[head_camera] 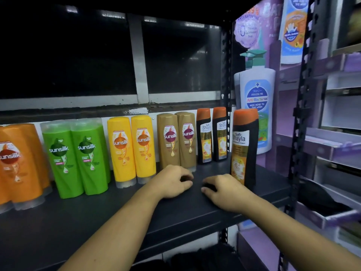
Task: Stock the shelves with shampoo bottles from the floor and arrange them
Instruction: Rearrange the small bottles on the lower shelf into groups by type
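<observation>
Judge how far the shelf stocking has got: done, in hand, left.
Done: Sunsilk bottles stand colour-grouped along the shelf, two Safi Shayla bottles beside them. In hand: nothing; left hand and right hand rest on it. Left: a third Shayla bottle stands forward of its row; floor stock unseen.

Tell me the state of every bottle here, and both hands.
Orange Sunsilk bottles: standing, far left.
Green Sunsilk bottles: standing, paired.
Yellow Sunsilk bottles: standing, paired.
Brown Sunsilk bottles: standing, paired.
Back Shayla pair: standing, in the row.
Front Shayla bottle: standing alone, forward of the row.
Pump bottle: standing, behind front Shayla bottle.
Left hand: empty, resting on shelf.
Right hand: empty, resting on shelf.
</observation>
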